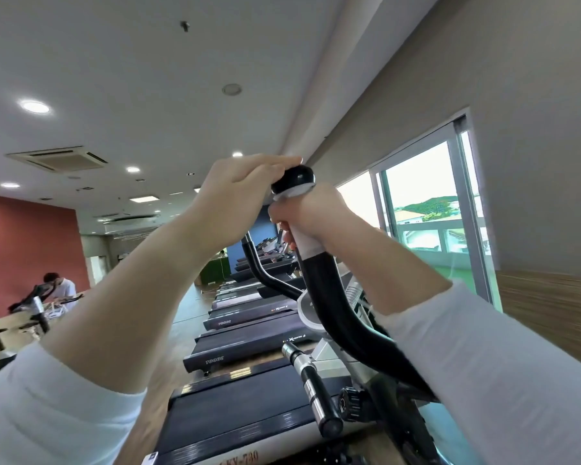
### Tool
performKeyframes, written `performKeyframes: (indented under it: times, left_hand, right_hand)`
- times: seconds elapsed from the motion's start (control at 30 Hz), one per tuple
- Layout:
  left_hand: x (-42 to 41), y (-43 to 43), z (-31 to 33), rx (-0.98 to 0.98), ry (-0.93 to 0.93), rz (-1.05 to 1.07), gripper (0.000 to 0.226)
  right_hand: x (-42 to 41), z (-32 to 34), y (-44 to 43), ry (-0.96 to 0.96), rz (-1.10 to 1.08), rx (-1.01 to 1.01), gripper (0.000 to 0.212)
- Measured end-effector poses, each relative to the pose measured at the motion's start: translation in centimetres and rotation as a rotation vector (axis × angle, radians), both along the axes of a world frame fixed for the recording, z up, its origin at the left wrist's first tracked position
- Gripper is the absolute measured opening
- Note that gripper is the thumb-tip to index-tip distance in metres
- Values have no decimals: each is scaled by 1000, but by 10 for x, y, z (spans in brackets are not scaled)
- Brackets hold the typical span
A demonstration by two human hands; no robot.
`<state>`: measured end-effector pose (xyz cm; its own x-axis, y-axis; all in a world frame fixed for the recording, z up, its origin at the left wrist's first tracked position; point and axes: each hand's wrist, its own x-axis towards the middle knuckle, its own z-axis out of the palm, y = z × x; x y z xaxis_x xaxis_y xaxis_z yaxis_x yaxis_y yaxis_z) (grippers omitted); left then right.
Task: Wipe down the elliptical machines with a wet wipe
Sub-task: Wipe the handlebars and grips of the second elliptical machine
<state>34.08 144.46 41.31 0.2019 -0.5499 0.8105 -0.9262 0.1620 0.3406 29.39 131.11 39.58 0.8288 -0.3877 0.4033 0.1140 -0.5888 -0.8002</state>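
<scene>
The elliptical's black curved handlebar (336,310) rises through the middle of the view to a rounded black end cap (297,177). My right hand (312,216) grips the bar just under the cap, with a white wet wipe (304,245) wrapped round the bar beneath its fingers. My left hand (235,199) is curled over the bar's top from the left, fingers lying across the cap. A second black handlebar (259,266) curves up behind. A short chrome-and-black fixed grip (311,387) juts out low down.
A row of black treadmills (249,337) runs away down the middle. A sliding glass window (430,213) and a wood-panelled wall (550,313) are on the right. At far left a person (59,290) stands by exercise bikes before a red wall.
</scene>
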Motion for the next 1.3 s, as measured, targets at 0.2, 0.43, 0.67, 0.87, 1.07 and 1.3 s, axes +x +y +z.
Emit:
performKeyframes:
  times: [0.2, 0.43, 0.67, 0.87, 1.07, 1.3]
  left_hand:
    - [-3, -2, 2, 1, 17, -19, 35]
    - [-15, -2, -5, -6, 81, -38, 36]
    - [-21, 1, -19, 65, -301, 327, 41]
    - [-40, -15, -48, 110, -710, 482, 42]
    - [-56, -35, -69, 295, -763, 729, 45]
    - [-72, -42, -79, 375, -659, 910, 46]
  right_hand:
    - [6, -2, -8, -164, 181, 151, 12]
    - [11, -12, -29, -57, 712, 347, 21]
    - [-23, -34, -46, -230, 199, -69, 54]
    - [-29, -73, -54, -77, 369, -225, 35]
    - [9, -101, -45, -202, 536, -70, 21]
    - [13, -108, -51, -152, 568, -74, 32]
